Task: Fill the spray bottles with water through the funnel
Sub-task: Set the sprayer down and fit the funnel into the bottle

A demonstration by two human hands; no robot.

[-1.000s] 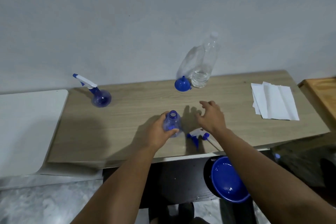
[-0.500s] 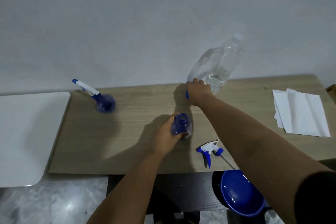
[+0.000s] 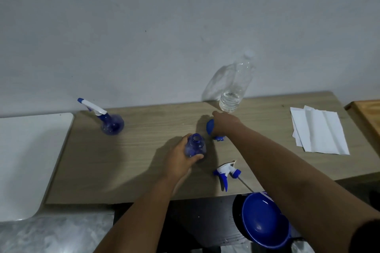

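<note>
At mid-table the uncapped spray bottle (image 3: pixel 195 146) stands upright, the left hand (image 3: pixel 181 160) gripping its body, likely to steady it for the funnel. Just behind it the right hand (image 3: pixel 224 123) holds the blue funnel (image 3: pixel 210 126), tipped on its side. Its removed trigger head (image 3: pixel 225 172) lies near the front edge. Farther out: a water bottle (image 3: pixel 234 90) at the wall, a capped spray bottle (image 3: pixel 107 119) left, paper towels (image 3: pixel 318 131) right; nothing blocks the short path between funnel and neck

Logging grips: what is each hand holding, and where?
Left hand grips the open bottle round its body. Right hand holds the funnel at its cone.
</note>
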